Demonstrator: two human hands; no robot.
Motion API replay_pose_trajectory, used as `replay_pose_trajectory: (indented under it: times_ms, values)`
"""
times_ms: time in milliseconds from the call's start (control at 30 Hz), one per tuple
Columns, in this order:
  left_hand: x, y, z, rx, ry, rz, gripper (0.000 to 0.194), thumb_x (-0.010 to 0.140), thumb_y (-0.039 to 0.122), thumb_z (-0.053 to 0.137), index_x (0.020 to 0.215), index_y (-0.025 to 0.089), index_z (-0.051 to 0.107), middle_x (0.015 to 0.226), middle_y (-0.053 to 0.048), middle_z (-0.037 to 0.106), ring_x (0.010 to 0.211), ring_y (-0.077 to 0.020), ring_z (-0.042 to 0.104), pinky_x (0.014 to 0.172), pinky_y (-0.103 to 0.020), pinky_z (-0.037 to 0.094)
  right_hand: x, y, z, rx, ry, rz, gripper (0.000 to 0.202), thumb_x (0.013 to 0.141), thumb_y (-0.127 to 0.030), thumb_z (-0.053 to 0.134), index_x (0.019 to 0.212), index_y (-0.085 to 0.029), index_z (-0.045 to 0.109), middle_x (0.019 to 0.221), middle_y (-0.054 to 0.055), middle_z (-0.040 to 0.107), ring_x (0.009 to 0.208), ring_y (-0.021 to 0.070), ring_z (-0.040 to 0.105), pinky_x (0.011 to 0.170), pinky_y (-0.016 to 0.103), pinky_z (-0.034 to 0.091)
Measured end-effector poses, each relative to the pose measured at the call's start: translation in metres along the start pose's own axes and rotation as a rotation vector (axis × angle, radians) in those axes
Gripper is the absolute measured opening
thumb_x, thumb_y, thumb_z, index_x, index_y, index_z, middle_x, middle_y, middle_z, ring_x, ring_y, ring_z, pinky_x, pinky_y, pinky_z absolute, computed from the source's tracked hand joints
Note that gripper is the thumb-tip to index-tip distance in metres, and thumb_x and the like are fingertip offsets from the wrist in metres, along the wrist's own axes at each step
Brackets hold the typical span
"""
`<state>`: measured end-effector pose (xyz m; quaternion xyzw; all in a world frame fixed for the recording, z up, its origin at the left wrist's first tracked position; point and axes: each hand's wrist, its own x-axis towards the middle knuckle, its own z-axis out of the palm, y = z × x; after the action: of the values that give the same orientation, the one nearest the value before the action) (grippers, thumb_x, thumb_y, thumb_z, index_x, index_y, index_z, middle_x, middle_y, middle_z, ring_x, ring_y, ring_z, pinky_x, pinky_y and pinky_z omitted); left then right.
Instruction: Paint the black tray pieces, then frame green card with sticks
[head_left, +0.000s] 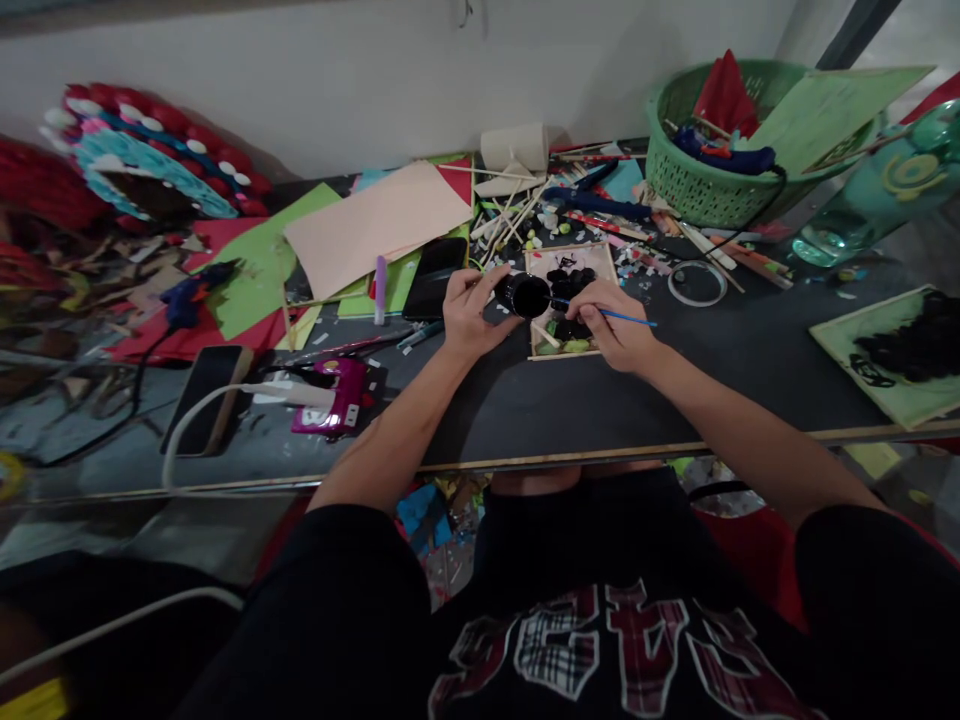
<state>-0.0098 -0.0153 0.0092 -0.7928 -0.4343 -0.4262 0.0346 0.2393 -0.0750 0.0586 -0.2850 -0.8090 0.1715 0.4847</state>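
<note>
My left hand (474, 312) is closed around a small jar of black paint (531, 297), its mouth tilted toward me. In my right hand (616, 325) I pinch a thin blue paintbrush (628, 318); its tip is at the jar's rim, and whether it dips into the paint I cannot tell. Below both hands lies a small framed panel (536, 352) with stick edges. Black-painted lumps and some green, stone-like pieces (574, 346) sit on it, partly hidden by the jar and my right hand.
A green basket (697, 190) and a clear bottle (832, 235) stand at the back right. Another panel with black pieces (847, 345) lies at the right edge. Coloured paper (382, 225), phones (206, 400), a glue gun (195, 290), pliers (600, 203) and loose sticks crowd the table.
</note>
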Motion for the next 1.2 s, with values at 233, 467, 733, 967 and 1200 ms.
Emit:
replay_pose_trajectory:
  times_ms: [233,467,733,967,1200]
  values:
    - [0.001,0.004,-0.001,-0.017,-0.051,-0.023,0.065,0.074,0.062,0.069,0.125,0.022,0.065,0.101,-0.01,0.067,0.101,-0.0292,0.059,0.095,-0.046,0.047,0.0,0.003,0.003,-0.028,-0.059,-0.018,0.035,0.103,-0.042,0.033,0.095,-0.026,0.063,0.084,0.005,0.064,0.083,0.0189,0.059,0.079,0.037,0.047]
    - [0.001,0.005,-0.002,-0.042,-0.038,0.0,0.066,0.076,0.063,0.066,0.125,0.019,0.065,0.099,-0.011,0.065,0.1,-0.0286,0.059,0.094,-0.045,0.047,-0.003,0.004,0.003,0.102,0.0,0.055,0.042,0.097,-0.058,0.042,0.087,-0.027,0.068,0.079,0.005,0.065,0.077,0.0189,0.059,0.077,0.038,0.048]
    - [0.004,0.001,0.005,-0.038,0.024,-0.126,0.079,0.069,0.079,0.068,0.122,0.02,0.065,0.094,-0.009,0.058,0.097,-0.0292,0.059,0.092,-0.045,0.048,0.004,0.013,-0.007,0.307,0.612,0.522,0.058,0.087,-0.078,0.043,0.066,-0.026,0.058,0.071,0.004,0.052,0.074,0.0186,0.058,0.059,0.033,0.044]
    - [0.003,-0.003,0.009,0.012,0.054,-0.194,0.077,0.069,0.082,0.064,0.115,0.02,0.062,0.093,-0.01,0.061,0.099,-0.03,0.059,0.091,-0.043,0.049,0.008,0.033,-0.012,0.281,0.501,0.539,0.053,0.083,-0.073,0.057,0.061,-0.025,0.056,0.062,0.0,0.05,0.064,0.0146,0.052,0.063,0.031,0.048]
    - [0.002,-0.004,0.011,0.01,-0.003,-0.19,0.071,0.069,0.079,0.065,0.108,0.02,0.063,0.092,-0.01,0.061,0.097,-0.0301,0.059,0.093,-0.044,0.049,0.004,0.032,-0.009,0.239,0.27,0.533,0.048,0.086,-0.069,0.056,0.069,-0.024,0.062,0.068,0.0,0.055,0.067,0.0134,0.051,0.073,0.03,0.047]
